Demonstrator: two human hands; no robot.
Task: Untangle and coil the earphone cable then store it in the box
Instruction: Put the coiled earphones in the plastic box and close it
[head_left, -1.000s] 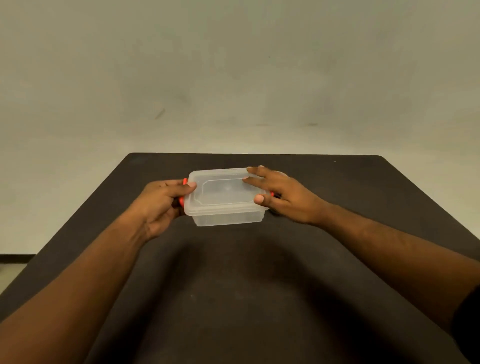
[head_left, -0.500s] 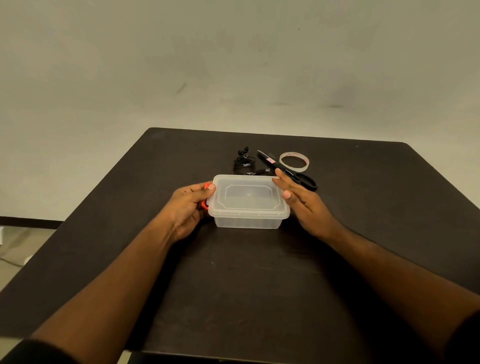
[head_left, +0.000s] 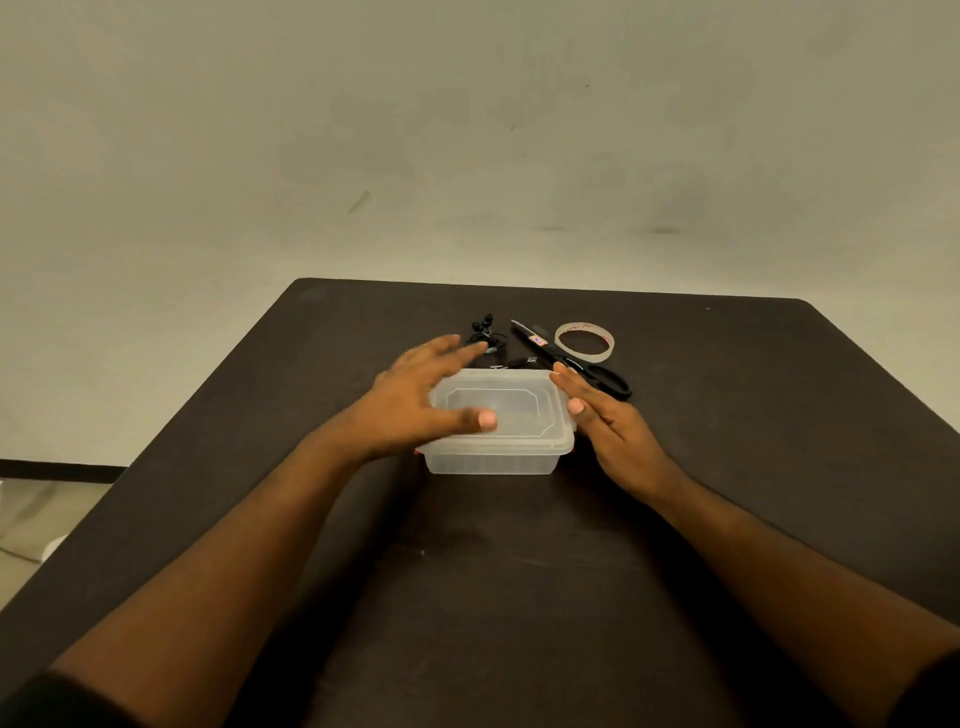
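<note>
Resting lidded on the dark table (head_left: 727, 519), the clear box (head_left: 501, 447) is flanked by the right hand (head_left: 613, 431), fingers straight; the left hand (head_left: 415, 400) is spread above it. Tangled earphones (head_left: 485, 338) lie behind, beside scissors (head_left: 576, 364) and a tape ring (head_left: 584, 341).

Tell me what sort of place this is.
Probably a bare room set up for a tabletop task: a plain dark table against a blank pale wall, holding only a plastic box, earphones, scissors and tape.

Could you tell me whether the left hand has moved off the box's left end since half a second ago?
Yes. The left hand has left the box's left end and now reaches over the lid toward the earphones.
</note>
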